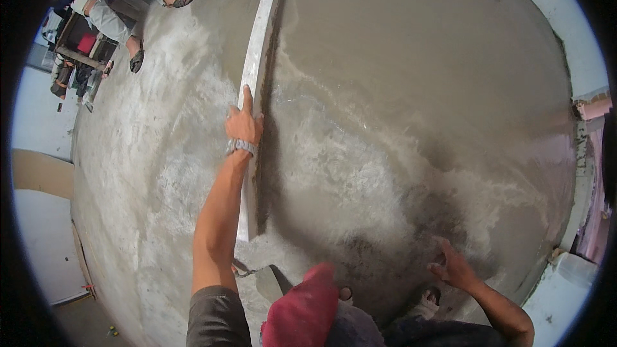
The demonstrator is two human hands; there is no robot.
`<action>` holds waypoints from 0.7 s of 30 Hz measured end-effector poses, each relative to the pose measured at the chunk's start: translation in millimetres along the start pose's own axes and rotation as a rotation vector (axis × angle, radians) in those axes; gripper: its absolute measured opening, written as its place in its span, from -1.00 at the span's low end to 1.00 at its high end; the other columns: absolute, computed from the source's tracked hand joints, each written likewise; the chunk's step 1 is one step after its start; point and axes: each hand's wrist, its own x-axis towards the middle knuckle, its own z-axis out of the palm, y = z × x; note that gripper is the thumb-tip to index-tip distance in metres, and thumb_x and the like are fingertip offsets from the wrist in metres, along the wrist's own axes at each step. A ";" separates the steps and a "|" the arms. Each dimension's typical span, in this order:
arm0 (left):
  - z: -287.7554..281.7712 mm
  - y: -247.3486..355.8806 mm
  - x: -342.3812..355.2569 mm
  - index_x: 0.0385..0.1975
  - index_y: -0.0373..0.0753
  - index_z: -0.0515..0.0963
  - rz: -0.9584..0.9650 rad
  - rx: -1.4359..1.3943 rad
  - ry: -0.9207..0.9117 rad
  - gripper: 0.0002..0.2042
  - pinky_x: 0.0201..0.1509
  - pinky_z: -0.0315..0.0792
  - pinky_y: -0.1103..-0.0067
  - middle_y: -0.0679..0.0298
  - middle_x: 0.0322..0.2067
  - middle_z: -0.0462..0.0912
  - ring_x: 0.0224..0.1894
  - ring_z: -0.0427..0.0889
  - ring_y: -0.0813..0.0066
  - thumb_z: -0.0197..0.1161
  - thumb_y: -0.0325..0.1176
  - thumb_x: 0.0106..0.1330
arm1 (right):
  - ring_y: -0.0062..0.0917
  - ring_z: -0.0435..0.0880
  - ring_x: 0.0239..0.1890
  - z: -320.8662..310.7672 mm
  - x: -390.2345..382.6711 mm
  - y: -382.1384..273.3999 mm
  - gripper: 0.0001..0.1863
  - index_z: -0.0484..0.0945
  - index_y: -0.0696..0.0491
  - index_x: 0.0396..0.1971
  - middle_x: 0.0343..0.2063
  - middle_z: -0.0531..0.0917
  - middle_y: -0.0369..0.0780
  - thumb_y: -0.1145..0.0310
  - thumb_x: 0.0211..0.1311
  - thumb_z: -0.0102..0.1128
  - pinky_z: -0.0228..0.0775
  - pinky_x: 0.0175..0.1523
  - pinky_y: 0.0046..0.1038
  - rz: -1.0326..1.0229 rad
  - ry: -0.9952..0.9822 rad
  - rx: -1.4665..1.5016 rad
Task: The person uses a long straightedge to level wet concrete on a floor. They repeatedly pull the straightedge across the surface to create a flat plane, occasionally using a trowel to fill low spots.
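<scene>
A long, pale metal straightedge (257, 51) lies on the grey concrete floor (360, 173), running from near my body to the far edge. My left hand (244, 122), with a metal-banded watch at its wrist, grips the bar from above; its index finger stretches along the top and the thumb lies on the right side. Off to the right, my right hand (455, 266) hovers low over a dark, damp-looking patch of floor, fingers apart and nothing in them. Close to the bar's near end is a grey, flat, pointed piece (268, 283), partly hidden by a red cloth-like thing (305, 308).
At the upper left a person (122, 0) in light trousers and sandals sits by a wooden frame (80, 56) with bags and gear. White walls (42, 112) bound the left. Pink material (594, 109) and a clear plastic container (575, 268) are at the right edge.
</scene>
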 end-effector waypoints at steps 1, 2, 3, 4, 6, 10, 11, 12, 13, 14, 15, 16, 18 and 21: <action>4.1 -0.3 -14.7 0.44 0.12 -0.11 0.012 -0.017 0.000 -0.11 -0.26 0.56 0.25 -0.22 -0.14 0.51 -0.26 0.64 -0.11 0.34 -0.19 0.18 | -0.15 0.61 -0.04 -7.0 2.7 -6.5 -0.23 0.11 0.11 0.30 0.02 0.49 0.05 0.24 0.17 0.29 0.41 0.04 -0.22 0.004 -0.017 0.111; 5.0 0.0 -28.0 0.44 0.12 -0.11 0.023 -0.032 0.002 -0.12 -0.26 0.56 0.25 -0.21 -0.15 0.51 -0.27 0.64 -0.11 0.34 -0.19 0.18 | -0.14 0.60 -0.04 -11.3 3.9 -10.7 -0.23 0.10 0.12 0.30 0.02 0.49 0.05 0.24 0.17 0.29 0.41 0.04 -0.22 0.005 -0.033 0.222; 5.9 1.7 -39.4 0.44 0.11 -0.14 0.020 -0.034 -0.008 -0.10 -0.26 0.56 0.24 -0.24 -0.13 0.51 -0.26 0.64 -0.14 0.34 -0.18 0.18 | -0.14 0.60 -0.05 -11.6 2.4 -11.2 -0.22 0.10 0.11 0.30 0.01 0.50 0.05 0.24 0.16 0.29 0.41 0.03 -0.21 0.011 -0.027 0.186; 3.1 2.4 -50.5 0.45 0.11 -0.17 0.014 -0.033 -0.017 -0.08 -0.26 0.56 0.23 -0.27 -0.12 0.51 -0.25 0.64 -0.17 0.35 -0.18 0.17 | -0.13 0.60 -0.06 -10.9 1.1 -12.1 -0.22 0.09 0.10 0.31 0.00 0.50 0.04 0.24 0.16 0.30 0.41 0.02 -0.21 0.013 -0.024 0.150; 0.4 2.5 -51.9 0.45 0.11 -0.19 0.021 -0.043 -0.019 -0.06 -0.28 0.57 0.23 -0.31 -0.11 0.51 -0.25 0.65 -0.20 0.36 -0.17 0.17 | -0.12 0.60 -0.09 -4.8 -2.7 -9.3 -0.21 0.08 0.09 0.32 -0.03 0.52 0.04 0.25 0.16 0.30 0.42 0.00 -0.21 0.035 -0.038 0.105; -8.8 17.4 -14.0 0.45 0.07 -0.16 0.039 -0.067 -0.004 -0.09 -0.28 0.56 0.26 -0.26 -0.16 0.51 -0.27 0.64 -0.14 0.34 -0.20 0.18 | -0.08 0.63 -0.13 8.6 -8.8 -0.4 -0.23 0.09 0.05 0.31 -0.16 0.60 0.03 0.29 0.16 0.30 0.43 -0.02 -0.18 0.017 -0.035 0.083; -10.7 23.5 -7.8 0.45 0.05 -0.15 0.040 -0.065 -0.004 -0.11 -0.26 0.56 0.27 -0.23 -0.19 0.51 -0.27 0.64 -0.11 0.33 -0.21 0.20 | -0.06 0.65 -0.13 9.9 -8.9 1.0 -0.25 0.10 0.03 0.30 -0.20 0.64 0.03 0.31 0.16 0.30 0.44 -0.01 -0.17 -0.010 -0.015 0.087; -9.9 26.2 -8.3 0.45 0.04 -0.14 0.030 -0.053 -0.004 -0.11 -0.26 0.56 0.27 -0.25 -0.17 0.50 -0.27 0.64 -0.12 0.33 -0.21 0.19 | -0.08 0.64 -0.12 10.1 -8.0 2.8 -0.23 0.09 0.05 0.30 -0.16 0.61 0.03 0.29 0.16 0.31 0.44 -0.02 -0.19 -0.017 -0.020 0.082; -8.9 30.3 -8.2 0.44 0.04 -0.14 0.024 -0.038 -0.004 -0.11 -0.26 0.56 0.28 -0.27 -0.16 0.50 -0.26 0.64 -0.12 0.33 -0.21 0.19 | -0.11 0.63 -0.11 9.1 -5.6 5.1 -0.22 0.08 0.06 0.31 -0.12 0.58 0.02 0.28 0.15 0.31 0.44 -0.02 -0.21 -0.022 -0.026 0.081; -8.3 34.0 -8.2 0.44 0.04 -0.14 0.017 -0.023 -0.005 -0.11 -0.26 0.56 0.28 -0.29 -0.14 0.49 -0.26 0.64 -0.13 0.33 -0.21 0.19 | -0.13 0.62 -0.10 7.0 -4.0 5.7 -0.20 0.08 0.08 0.31 -0.08 0.55 0.02 0.26 0.15 0.32 0.44 -0.03 -0.22 -0.028 -0.031 0.081; -7.1 34.8 -15.2 0.44 0.04 -0.14 0.012 -0.051 -0.028 -0.11 -0.26 0.56 0.28 -0.31 -0.11 0.48 -0.25 0.65 -0.14 0.33 -0.21 0.19 | -0.14 0.63 -0.10 3.4 -4.1 4.6 -0.21 0.08 0.08 0.31 -0.09 0.55 0.02 0.28 0.15 0.32 0.44 -0.02 -0.23 -0.036 -0.014 0.110; -6.2 33.6 -30.8 0.44 0.04 -0.14 0.011 -0.073 -0.057 -0.11 -0.26 0.57 0.28 -0.34 -0.09 0.47 -0.25 0.65 -0.15 0.33 -0.21 0.19 | -0.14 0.63 -0.09 0.2 -4.7 1.1 -0.21 0.08 0.08 0.31 -0.10 0.56 0.01 0.29 0.15 0.32 0.44 -0.02 -0.23 -0.041 -0.001 0.146; -4.1 33.5 -54.7 0.44 0.04 -0.15 0.013 -0.078 -0.075 -0.11 -0.25 0.57 0.28 -0.38 -0.05 0.45 -0.23 0.65 -0.17 0.33 -0.22 0.19 | -0.15 0.63 -0.09 -2.5 -9.9 -3.1 -0.22 0.08 0.08 0.31 -0.08 0.55 0.02 0.31 0.16 0.31 0.44 -0.02 -0.23 -0.022 0.001 0.154; -0.7 34.9 -62.2 0.44 0.05 -0.16 0.019 -0.053 -0.048 -0.11 -0.22 0.58 0.27 -0.41 -0.02 0.43 -0.21 0.64 -0.21 0.32 -0.22 0.20 | -0.16 0.63 -0.08 1.0 -16.7 -1.2 -0.23 0.07 0.08 0.31 0.00 0.50 0.04 0.32 0.17 0.30 0.45 0.00 -0.23 0.018 -0.026 0.089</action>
